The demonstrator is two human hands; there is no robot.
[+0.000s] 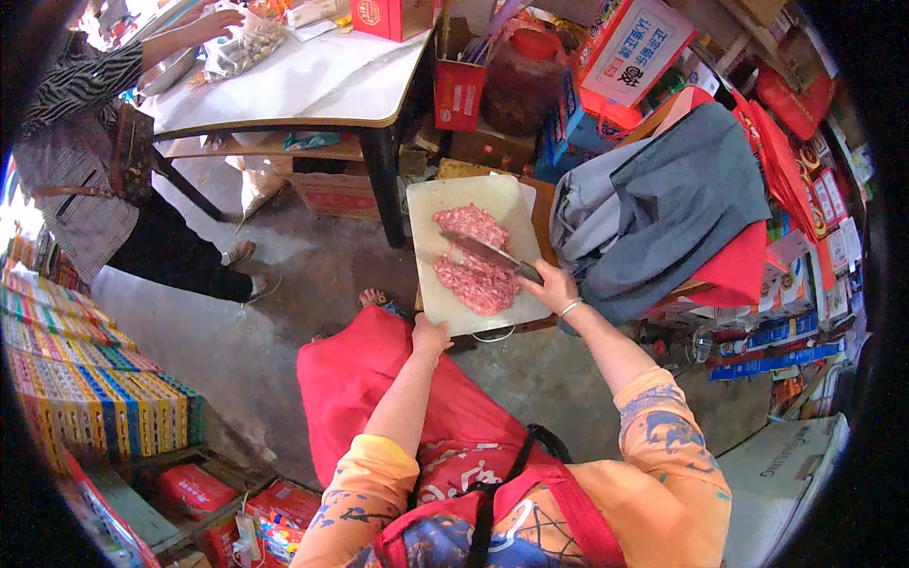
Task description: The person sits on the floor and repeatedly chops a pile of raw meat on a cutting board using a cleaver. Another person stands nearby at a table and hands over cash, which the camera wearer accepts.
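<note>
A pale cutting board lies in front of me with minced meat spread over its middle. My right hand grips the dark handle of a kitchen knife. Its blade lies across the meat and points to the upper left, along a gap between two portions. At the board's near left corner, my left hand holds the edge, its fingers partly hidden beneath.
Another person's hand touches a plastic bag on the marble-patterned table. Grey cloth lies heaped right of the board. Cartons and a red-lidded jar stand beyond. Stacked packs fill the left side.
</note>
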